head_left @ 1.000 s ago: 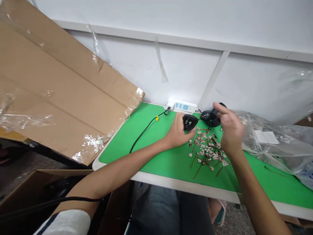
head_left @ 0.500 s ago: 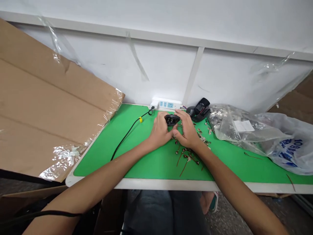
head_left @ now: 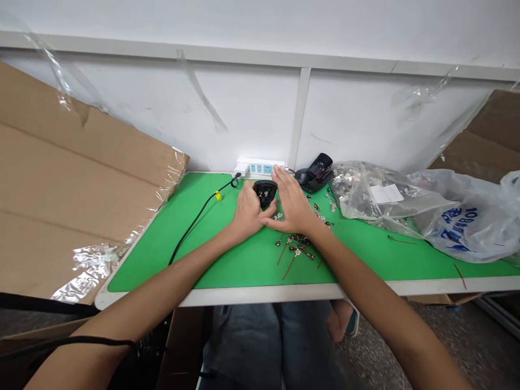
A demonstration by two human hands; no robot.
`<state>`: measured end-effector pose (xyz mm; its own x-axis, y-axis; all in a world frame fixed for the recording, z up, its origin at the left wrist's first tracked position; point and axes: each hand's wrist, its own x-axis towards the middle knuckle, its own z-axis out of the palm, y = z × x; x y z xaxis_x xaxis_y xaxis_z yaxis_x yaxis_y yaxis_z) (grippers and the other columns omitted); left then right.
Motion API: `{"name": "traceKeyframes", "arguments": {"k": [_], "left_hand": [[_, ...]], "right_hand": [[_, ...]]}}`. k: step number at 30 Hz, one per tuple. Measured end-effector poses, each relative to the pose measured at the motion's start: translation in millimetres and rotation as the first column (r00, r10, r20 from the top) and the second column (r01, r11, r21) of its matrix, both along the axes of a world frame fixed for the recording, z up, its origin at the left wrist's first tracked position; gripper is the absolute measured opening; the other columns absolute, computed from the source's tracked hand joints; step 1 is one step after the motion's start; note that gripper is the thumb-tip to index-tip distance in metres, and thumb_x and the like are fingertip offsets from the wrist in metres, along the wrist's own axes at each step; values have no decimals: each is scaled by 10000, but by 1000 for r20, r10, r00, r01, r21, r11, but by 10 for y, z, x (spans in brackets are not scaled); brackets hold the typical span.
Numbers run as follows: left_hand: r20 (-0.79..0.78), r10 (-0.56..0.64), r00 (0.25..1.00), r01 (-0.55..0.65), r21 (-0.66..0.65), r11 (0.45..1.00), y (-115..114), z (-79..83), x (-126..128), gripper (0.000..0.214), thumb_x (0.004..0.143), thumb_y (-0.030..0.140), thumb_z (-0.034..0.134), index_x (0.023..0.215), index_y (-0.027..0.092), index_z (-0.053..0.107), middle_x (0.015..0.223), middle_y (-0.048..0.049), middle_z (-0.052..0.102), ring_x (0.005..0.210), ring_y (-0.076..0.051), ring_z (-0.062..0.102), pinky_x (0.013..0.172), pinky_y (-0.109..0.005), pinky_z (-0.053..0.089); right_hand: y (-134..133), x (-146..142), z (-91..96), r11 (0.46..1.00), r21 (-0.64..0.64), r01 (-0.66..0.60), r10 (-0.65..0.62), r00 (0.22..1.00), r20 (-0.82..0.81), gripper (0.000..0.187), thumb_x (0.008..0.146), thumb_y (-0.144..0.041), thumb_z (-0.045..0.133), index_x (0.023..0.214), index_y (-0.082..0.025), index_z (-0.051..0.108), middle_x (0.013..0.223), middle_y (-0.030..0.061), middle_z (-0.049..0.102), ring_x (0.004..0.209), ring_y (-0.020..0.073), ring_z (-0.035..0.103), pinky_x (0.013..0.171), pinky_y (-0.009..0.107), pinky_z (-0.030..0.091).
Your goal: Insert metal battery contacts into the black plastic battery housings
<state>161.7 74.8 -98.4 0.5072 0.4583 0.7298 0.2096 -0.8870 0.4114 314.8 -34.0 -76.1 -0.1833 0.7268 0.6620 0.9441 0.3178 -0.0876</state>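
I'm looking down the green mat, so edges first. The white wall shuts off the far side, with the power strip lying right against it. A cardboard sheet leans in over the far-left corner. On the right, the plastic bags take up the mat from the wall almost to the front edge. There's open green on the left, crossed only by the black cable, plus a bare band along the front lip.

My left hand is curled shut on the black housing, which sits mid-mat at the far side, just short of the strip. My right hand lies beside it with fingers stretched out and nothing held, thumb tucked toward the left hand. I can't tell whether it touches the housing.

The housing's long axis runs across the mat, parallel to the wall. I can't make out which face is up.

Loose terminals are scattered just under my right wrist, and a second black part sits near the wall, to the right.
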Motion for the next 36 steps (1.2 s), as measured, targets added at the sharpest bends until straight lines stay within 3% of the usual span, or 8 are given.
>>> {"name": "traceKeyframes", "arguments": {"k": [10, 19, 27, 31, 36], "left_hand": [[20, 46, 999, -46, 13, 999, 62, 2, 20, 655, 819, 393, 775, 1310, 173, 403, 1191, -157, 558, 1136, -355, 608, 1002, -572, 526], [-58, 56, 997, -58, -24, 998, 8, 11, -2, 623, 822, 366, 763, 1302, 182, 409, 1173, -137, 572, 1123, -350, 621, 985, -572, 539], [-147, 17, 989, -6, 70, 998, 14, -29, -26, 544, 896, 450, 717, 1266, 189, 416, 1114, -121, 561, 1023, -329, 630, 893, -545, 564], [-156, 15, 988, -4, 72, 997, 13, -32, -28, 547, 902, 459, 704, 1274, 179, 416, 1124, -141, 569, 1026, -341, 629, 889, -555, 563], [-142, 3, 990, 6, 64, 998, 6, -13, -22, 585, 898, 449, 700, 1306, 155, 402, 1172, -169, 561, 1073, -352, 613, 947, -585, 542]], "right_hand": [[-4, 3, 56, 996, -39, 81, -75, 989, 125, 1232, 896, -860, 404, 1659, -73, -160, 1766, 179, 3, 1644, 307, -24, 1330, 528, 147], [-34, 103, 79, 997, -8, 75, -73, 980, 186, 1251, 881, -874, 436, 1666, -71, -114, 1760, 198, 37, 1643, 327, 9, 1328, 536, 142], [6, 235, 30, 1000, -9, 8, -6, 978, 207, 1150, 899, -864, 423, 1680, -114, 35, 1752, 175, 140, 1638, 314, 104, 1313, 576, 179], [8, 244, 30, 1000, -7, 1, 1, 977, 213, 1194, 875, -895, 429, 1682, -141, -25, 1757, 164, 123, 1637, 318, 111, 1314, 578, 184], [3, 387, 47, 999, 37, 28, -33, 991, 133, 1253, 826, -930, 480, 1671, -251, -148, 1769, 110, 82, 1623, 358, 163, 1297, 629, 205]]}}
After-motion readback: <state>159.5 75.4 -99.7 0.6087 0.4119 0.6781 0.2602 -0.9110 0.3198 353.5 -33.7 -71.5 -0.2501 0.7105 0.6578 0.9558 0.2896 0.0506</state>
